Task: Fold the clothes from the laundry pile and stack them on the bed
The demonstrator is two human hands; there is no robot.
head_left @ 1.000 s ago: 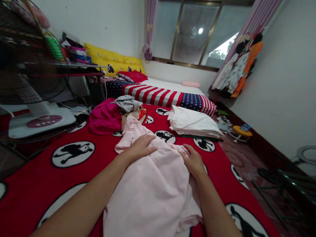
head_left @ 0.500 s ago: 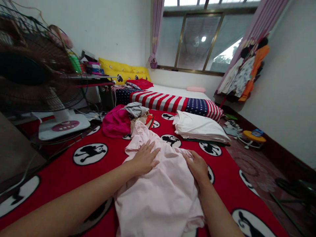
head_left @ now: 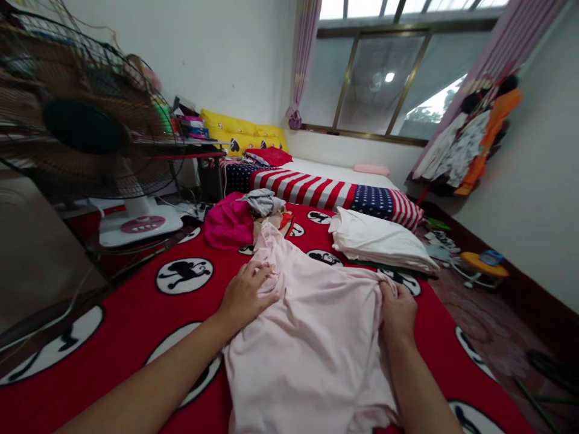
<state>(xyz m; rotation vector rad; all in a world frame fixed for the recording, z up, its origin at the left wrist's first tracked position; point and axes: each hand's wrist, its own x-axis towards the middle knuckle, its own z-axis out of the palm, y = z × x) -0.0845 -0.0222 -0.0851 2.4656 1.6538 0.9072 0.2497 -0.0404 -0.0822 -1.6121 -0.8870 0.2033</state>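
1. Head view: a pale pink cloth garment [head_left: 312, 337] lies spread and creased on a red blanket with black-and-white oval prints [head_left: 122, 322].
2. The left hand [head_left: 246, 295] lies on the garment's left edge, fingertips at bunched cloth; whether it grips, I cannot tell.
3. The right hand [head_left: 400, 310] grips the garment's upper right edge.
4. Beyond lie folded white cloth [head_left: 380, 241], right, and crumpled magenta cloth [head_left: 228, 223], left.

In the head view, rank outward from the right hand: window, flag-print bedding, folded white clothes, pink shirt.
1. Pink shirt: in the right hand.
2. Folded white clothes: just ahead.
3. Flag-print bedding: beyond, ahead-left.
4. Window: farthest ahead.
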